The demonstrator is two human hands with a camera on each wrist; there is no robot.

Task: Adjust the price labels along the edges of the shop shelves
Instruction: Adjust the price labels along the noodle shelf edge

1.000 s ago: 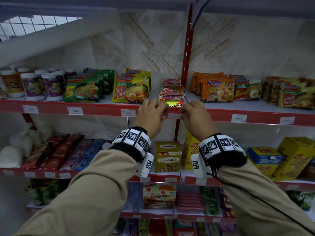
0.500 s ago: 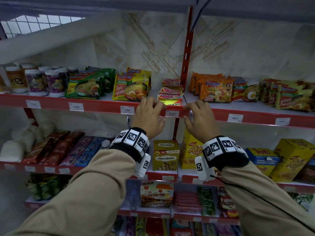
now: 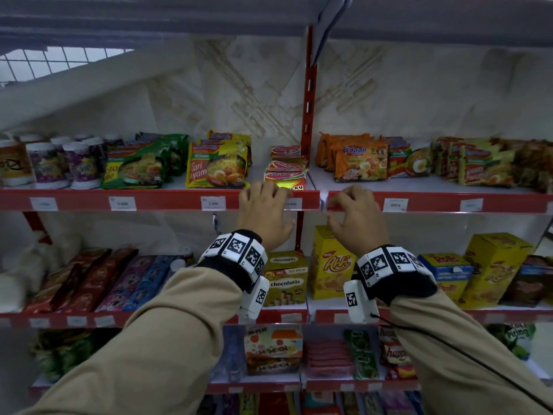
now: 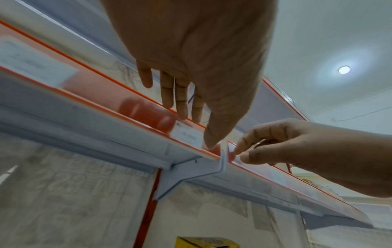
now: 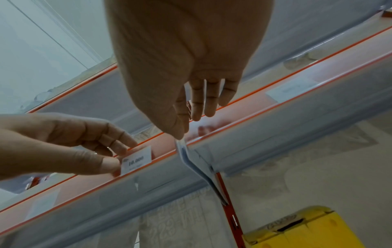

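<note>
Up close — left hand (image 3: 266,214) fingers touch glossy red rail (image 3: 167,200), rectangular paper label (image 5: 137,161).

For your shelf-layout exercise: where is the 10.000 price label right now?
The price label sits in the red shelf edge near its right end, beside the left hand and just left of the red upright post.
</note>
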